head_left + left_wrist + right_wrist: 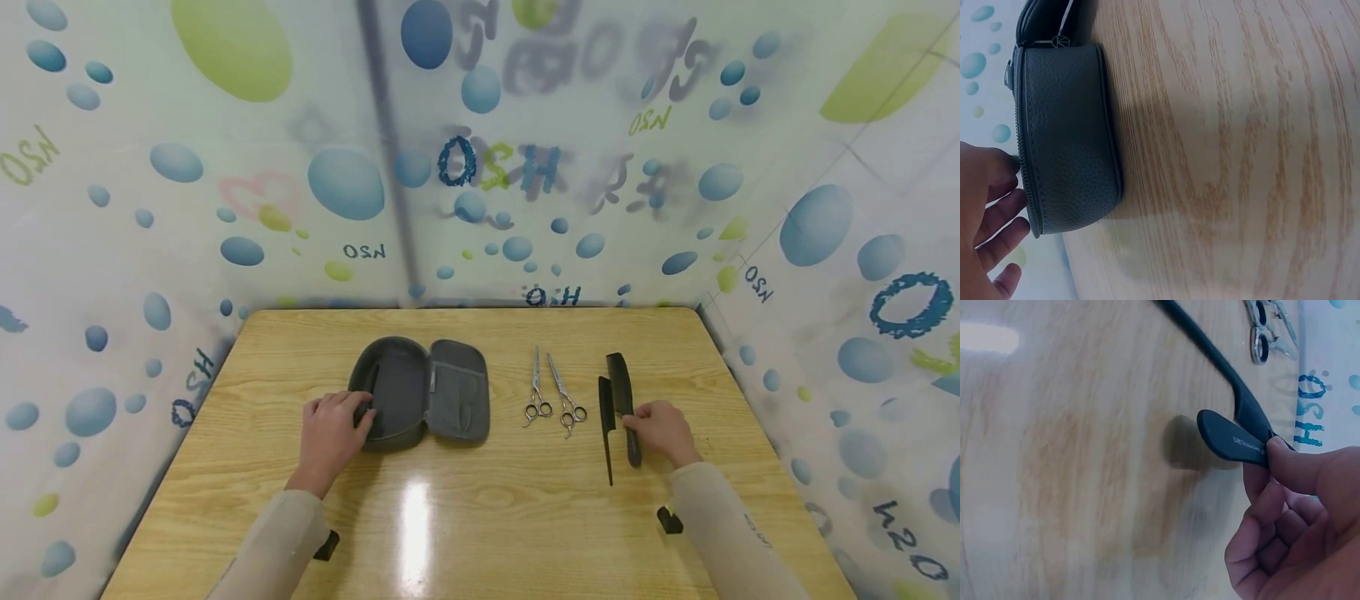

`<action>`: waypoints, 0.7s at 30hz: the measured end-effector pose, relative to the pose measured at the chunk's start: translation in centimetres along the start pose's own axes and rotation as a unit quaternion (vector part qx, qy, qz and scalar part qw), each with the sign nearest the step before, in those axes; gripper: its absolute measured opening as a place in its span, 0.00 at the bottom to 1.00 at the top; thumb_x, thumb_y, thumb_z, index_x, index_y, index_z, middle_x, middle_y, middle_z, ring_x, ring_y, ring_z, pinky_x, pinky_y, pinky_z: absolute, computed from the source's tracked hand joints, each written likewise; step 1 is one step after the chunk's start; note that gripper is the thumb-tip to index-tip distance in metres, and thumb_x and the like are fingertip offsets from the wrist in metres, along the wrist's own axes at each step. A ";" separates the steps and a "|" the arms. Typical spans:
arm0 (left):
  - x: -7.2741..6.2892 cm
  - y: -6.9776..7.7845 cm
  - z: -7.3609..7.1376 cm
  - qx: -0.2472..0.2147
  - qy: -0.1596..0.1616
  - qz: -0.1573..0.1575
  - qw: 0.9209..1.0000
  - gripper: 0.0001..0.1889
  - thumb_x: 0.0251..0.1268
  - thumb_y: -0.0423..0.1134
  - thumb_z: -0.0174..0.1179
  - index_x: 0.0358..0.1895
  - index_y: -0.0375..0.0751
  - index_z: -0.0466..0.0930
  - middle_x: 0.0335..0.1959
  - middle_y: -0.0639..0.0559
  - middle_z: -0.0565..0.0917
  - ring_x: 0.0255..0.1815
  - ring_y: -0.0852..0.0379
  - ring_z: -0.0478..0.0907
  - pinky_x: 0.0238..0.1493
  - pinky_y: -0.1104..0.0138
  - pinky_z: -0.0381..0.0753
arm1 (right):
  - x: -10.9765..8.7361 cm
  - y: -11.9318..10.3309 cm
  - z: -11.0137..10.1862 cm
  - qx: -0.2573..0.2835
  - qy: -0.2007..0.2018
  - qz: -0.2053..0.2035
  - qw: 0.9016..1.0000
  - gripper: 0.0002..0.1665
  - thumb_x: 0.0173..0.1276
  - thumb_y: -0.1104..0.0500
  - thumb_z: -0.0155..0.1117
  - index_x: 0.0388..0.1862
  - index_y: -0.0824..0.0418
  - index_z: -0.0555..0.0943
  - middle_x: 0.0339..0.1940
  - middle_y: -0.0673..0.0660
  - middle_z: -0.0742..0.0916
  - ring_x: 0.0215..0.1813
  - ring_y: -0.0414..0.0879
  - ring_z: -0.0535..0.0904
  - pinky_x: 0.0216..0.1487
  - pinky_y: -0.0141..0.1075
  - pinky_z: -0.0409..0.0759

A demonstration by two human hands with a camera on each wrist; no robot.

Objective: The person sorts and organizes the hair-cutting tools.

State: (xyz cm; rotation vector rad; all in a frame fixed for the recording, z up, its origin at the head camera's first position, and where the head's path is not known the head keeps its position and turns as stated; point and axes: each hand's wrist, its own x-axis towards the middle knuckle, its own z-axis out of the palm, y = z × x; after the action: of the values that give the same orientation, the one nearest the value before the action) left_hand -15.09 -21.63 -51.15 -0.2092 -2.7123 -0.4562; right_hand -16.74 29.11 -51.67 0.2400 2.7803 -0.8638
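A grey zip case (401,392) lies unfolded on the table, its deep half on the left and its flat lid (459,392) on the right. My left hand (333,429) holds the left rim of the deep half with curled fingers; the left wrist view shows the fingertips at the zipper edge of the case (1066,137). In my right hand (663,429), thumb and fingers pinch a wide black comb (621,383) near its handle. The handle's rounded end (1229,437) is tilted up off the table. Just left of it lies a black rat-tail comb (607,408).
Two pairs of silver hairdressing scissors, one pair (536,387) left of the other (564,393), lie between case and combs. The wooden table (495,525) meets a patterned backdrop (480,225) at its back edge and along its sides.
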 end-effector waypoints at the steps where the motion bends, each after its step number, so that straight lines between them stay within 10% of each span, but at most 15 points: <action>1: 0.0 0.0 0.0 -0.001 -0.001 0.000 1.000 0.12 0.57 0.40 0.70 0.43 0.42 0.86 0.43 0.43 0.87 0.47 0.40 0.81 0.52 0.45 0.69 | 0.0 -0.2 0.0 0.000 0.003 0.000 1.000 0.23 0.69 0.53 0.61 0.15 0.57 0.69 0.13 0.47 0.67 0.20 0.42 0.60 0.24 0.35 0.59; 9: 0.0 0.1 -0.2 -0.007 -0.015 -0.008 1.000 0.12 0.59 0.41 0.69 0.44 0.42 0.86 0.44 0.43 0.87 0.48 0.40 0.80 0.54 0.44 0.68 | -0.1 -1.6 -0.3 0.002 0.001 -0.019 1.000 0.18 0.70 0.52 0.60 0.23 0.63 0.77 0.15 0.50 0.72 0.21 0.43 0.64 0.24 0.34 0.62; 21: 0.2 0.6 -0.4 -0.014 -0.021 -0.007 1.000 0.12 0.61 0.42 0.67 0.45 0.42 0.85 0.44 0.44 0.87 0.50 0.40 0.80 0.55 0.43 0.69 | 0.0 -3.8 0.4 0.038 -0.014 -0.041 0.998 0.24 0.72 0.54 0.58 0.54 0.74 0.79 0.51 0.71 0.85 0.51 0.61 0.83 0.47 0.49 0.82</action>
State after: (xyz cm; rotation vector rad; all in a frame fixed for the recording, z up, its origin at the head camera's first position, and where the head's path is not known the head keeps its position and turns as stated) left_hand -15.04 -21.16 -50.52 -0.2097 -2.7508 -0.4983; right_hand -17.48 25.77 -49.88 0.1251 2.7512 -0.9849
